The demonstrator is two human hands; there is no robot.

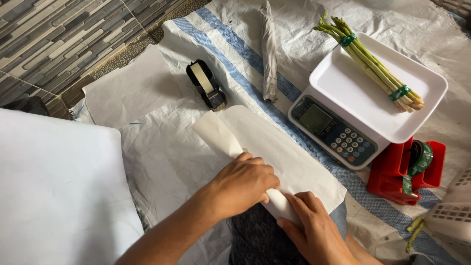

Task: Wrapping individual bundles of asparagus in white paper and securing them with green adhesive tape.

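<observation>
We had the paper roll (pixel 274 198) low on the white sheet (pixel 274 147), on the woven sack over the floor, with our left hand (pixel 243 184) clenched over its middle and our right hand (pixel 314 223) gripping its near end. It looked light, soft and easily creased, best held around the firm rolled middle; a tape dispenser (pixel 207 84) and a scale (pixel 365 100) carrying asparagus (pixel 373 61) stood beyond.

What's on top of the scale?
A bundle of asparagus lies on the scale, in its white tray, tied with two green bands. The tray hides the scale's top, so anything beneath it can't be seen.
</observation>
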